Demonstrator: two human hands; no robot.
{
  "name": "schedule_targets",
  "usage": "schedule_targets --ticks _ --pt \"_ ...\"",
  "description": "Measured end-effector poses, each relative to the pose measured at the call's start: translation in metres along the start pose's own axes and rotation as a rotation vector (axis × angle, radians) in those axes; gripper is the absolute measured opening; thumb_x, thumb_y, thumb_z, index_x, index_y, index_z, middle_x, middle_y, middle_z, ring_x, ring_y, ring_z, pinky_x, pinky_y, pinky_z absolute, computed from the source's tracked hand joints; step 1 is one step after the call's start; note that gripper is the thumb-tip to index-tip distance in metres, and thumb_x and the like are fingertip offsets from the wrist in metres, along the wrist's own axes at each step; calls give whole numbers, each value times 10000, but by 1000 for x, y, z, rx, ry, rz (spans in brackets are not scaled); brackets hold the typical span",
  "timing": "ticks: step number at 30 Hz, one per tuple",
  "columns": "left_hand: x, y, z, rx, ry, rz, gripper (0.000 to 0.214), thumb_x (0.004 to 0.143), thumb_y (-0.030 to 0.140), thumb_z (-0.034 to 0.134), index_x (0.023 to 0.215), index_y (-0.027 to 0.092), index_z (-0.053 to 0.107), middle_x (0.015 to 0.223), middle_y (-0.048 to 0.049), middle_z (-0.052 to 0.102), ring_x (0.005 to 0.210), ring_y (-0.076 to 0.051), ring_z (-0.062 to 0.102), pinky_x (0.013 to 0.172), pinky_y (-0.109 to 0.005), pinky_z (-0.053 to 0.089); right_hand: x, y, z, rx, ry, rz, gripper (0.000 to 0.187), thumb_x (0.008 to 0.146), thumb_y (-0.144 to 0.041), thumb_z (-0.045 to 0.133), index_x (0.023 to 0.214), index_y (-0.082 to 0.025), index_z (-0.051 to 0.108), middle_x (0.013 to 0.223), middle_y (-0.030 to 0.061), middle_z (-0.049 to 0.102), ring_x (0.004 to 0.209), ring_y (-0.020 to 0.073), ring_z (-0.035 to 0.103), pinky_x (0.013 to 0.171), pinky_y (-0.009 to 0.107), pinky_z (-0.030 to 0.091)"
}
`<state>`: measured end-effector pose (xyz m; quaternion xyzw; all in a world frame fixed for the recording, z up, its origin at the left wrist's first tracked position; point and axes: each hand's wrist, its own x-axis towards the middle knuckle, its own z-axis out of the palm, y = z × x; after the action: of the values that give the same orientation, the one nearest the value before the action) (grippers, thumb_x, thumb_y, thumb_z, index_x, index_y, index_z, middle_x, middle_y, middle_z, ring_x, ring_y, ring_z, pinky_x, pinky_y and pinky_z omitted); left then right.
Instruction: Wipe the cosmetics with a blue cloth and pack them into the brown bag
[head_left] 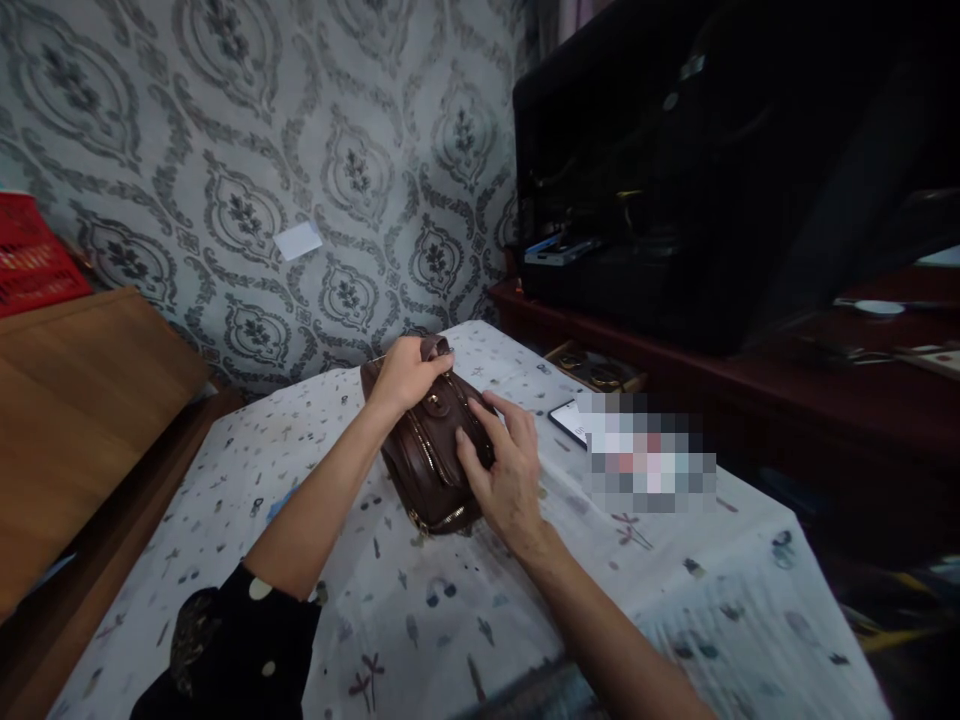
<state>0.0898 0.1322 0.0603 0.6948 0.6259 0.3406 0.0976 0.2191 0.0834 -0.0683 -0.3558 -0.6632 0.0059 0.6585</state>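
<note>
A small dark brown leather bag (427, 465) with gold zips lies on a table covered with a white patterned cloth (465, 610). My left hand (409, 372) is closed around the bag's top strap at its far end. My right hand (504, 468) rests on the bag's right side, fingers spread and pressing on the leather, holding nothing. Both forearms reach in from the bottom of the view.
A phone (568, 418) lies on the cloth right of the bag, next to a blurred patch. A dark cabinet (675, 180) on a red-brown shelf stands to the right. A wooden board (75, 400) and a red crate (30, 255) are at left, with patterned wallpaper behind.
</note>
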Motion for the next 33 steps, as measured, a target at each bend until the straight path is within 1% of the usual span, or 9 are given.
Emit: schedule_targets --ticks 5,9,12,17,22,25,28,31,33 --pt "-6 2 -5 -53 -44 43 254 767 317 641 609 201 480 603 26 508 615 -145 475 599 -267 365 -2 2 0 -3 -20 6 341 955 -242 572 1295 -229 592 1259 148 602 1143 303 578 946 538 515" --pt "-12 -7 -24 -101 -117 80 226 772 397 641 722 188 571 712 7 600 684 -159 527 647 -264 403 0 -1 0 -42 -21 -13 344 961 -274 563 1300 -217 579 1295 166 584 1206 326 562 989 559 490" --pt "-21 -21 -40 -59 -101 75 249 780 426 630 817 180 621 779 -14 643 732 -177 560 679 -273 426 4 -7 -1 -52 -40 -79 362 948 -320 588 1297 -226 568 1325 158 579 1287 344 525 1053 573 443" --pt "-35 -34 -54 31 -86 38 258 812 410 566 690 183 564 657 7 572 664 -166 523 649 -275 404 7 -14 2 -55 -99 -122 366 911 -353 634 1253 -227 592 1329 157 587 1310 357 513 1056 576 431" --pt "-36 -26 -60 -78 -245 66 242 814 394 547 696 182 558 668 6 557 653 -162 515 621 -271 395 3 -11 5 -28 -97 -117 344 930 -344 620 1253 -231 590 1338 155 581 1312 349 517 1054 573 447" --pt "-28 -17 -59 37 -208 111 152 790 319 579 704 195 559 682 4 581 663 -166 524 629 -275 398 2 -9 5 -1 -83 -117 344 929 -351 625 1251 -238 585 1343 153 581 1314 349 518 1050 586 452" --pt "-15 -7 -48 96 -198 176 73 749 267 637 768 207 601 742 8 640 706 -172 565 655 -271 412 1 -7 4 16 -64 -97 327 928 -347 618 1234 -236 596 1315 148 601 1297 347 528 1043 593 454" --pt "-3 2 -32 115 -248 154 120 748 309 673 729 200 626 712 11 649 702 -173 574 650 -269 412 0 -7 3 16 -54 -73 302 928 -314 601 1222 -245 613 1279 132 629 1273 334 544 1039 584 456" --pt "2 7 -23 159 -208 111 197 745 327 687 636 199 584 628 24 586 640 -160 518 608 -269 377 0 -7 2 18 -44 -63 279 924 -278 596 1198 -243 628 1254 124 650 1254 324 556 1037 571 460"
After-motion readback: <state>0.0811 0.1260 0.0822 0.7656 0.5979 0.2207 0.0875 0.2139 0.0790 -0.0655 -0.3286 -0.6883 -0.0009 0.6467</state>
